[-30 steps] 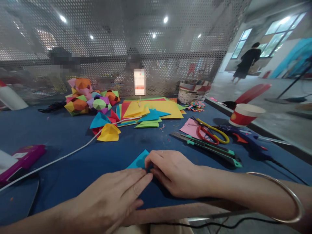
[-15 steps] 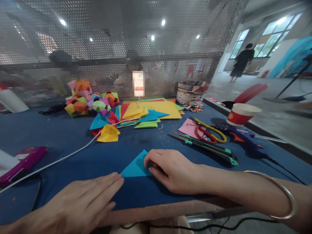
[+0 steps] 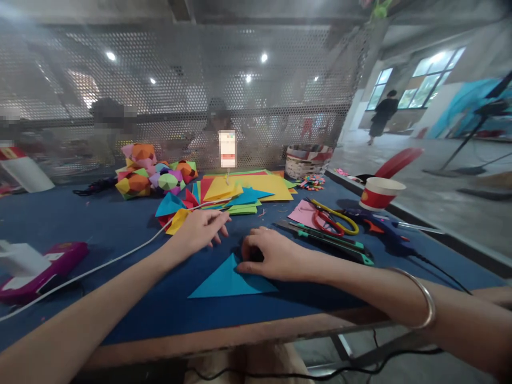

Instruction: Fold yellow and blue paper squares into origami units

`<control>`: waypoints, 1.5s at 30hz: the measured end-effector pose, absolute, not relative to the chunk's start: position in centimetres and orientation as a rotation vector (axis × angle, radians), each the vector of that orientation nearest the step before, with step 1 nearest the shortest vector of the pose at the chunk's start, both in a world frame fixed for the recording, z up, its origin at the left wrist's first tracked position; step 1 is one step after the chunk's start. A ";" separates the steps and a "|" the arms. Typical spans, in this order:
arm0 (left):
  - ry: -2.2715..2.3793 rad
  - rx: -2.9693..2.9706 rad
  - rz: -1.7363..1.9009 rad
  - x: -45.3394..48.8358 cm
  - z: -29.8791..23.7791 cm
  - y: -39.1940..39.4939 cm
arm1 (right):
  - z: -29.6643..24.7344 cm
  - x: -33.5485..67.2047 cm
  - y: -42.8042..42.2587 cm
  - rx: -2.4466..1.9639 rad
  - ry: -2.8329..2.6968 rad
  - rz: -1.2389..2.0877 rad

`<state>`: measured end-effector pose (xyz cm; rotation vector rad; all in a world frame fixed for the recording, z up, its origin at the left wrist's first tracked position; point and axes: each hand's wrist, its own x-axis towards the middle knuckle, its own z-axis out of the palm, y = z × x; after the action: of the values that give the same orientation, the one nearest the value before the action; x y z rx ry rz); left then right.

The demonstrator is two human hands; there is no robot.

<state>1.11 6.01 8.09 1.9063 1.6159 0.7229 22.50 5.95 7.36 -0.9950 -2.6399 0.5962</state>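
One blue paper [image 3: 224, 282] could skid if the curled right hand [image 3: 276, 255], its pinch unclear, drags it, while the left hand [image 3: 202, 229], loosely spread beyond the paper, could snag the white cord [image 3: 154, 234].

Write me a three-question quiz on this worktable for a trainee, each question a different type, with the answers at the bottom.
1. Multiple choice: what does the right hand touch?
A) the glue gun
B) the blue paper triangle
C) the basket

2. True or false: the paper cup stands upright.

3. Fill in the colour: the scissors lie partly over a ____ piece of paper.

Key:
1. B
2. True
3. pink
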 end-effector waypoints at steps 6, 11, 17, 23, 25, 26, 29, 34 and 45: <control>1.531 1.697 0.790 -0.3 7.3 5.9 | 8.9 21.1 7.1 -0.960 -2.543 0.655; 1.469 1.645 0.835 -1.3 7.3 6.0 | 9.8 20.6 7.6 -0.932 -2.647 0.727; 1.385 1.546 0.889 -1.2 7.2 5.8 | 8.4 21.5 7.2 -0.606 -2.564 0.832; 1.246 1.287 0.965 -0.3 8.3 4.8 | 7.8 22.5 7.1 -0.448 -2.168 0.285; 1.172 1.207 0.956 -0.1 8.6 4.4 | 7.5 22.8 7.4 -0.279 -2.134 -0.015; 1.133 1.182 0.932 0.0 8.7 4.3 | 7.3 22.9 7.5 -0.229 -2.142 -0.119; 1.025 1.148 0.850 0.0 8.6 4.3 | 6.7 23.0 7.7 -0.214 -2.202 -0.205; 0.978 1.122 0.882 -0.1 8.0 4.2 | 6.0 22.9 7.8 -0.239 -2.227 -0.188; 1.004 1.005 1.049 -0.7 7.5 5.0 | 5.7 23.0 8.1 -0.218 -2.215 -0.137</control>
<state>-0.73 5.01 7.48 1.0047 1.0036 1.0487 23.02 8.13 5.68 -0.2181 -2.2146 -0.1370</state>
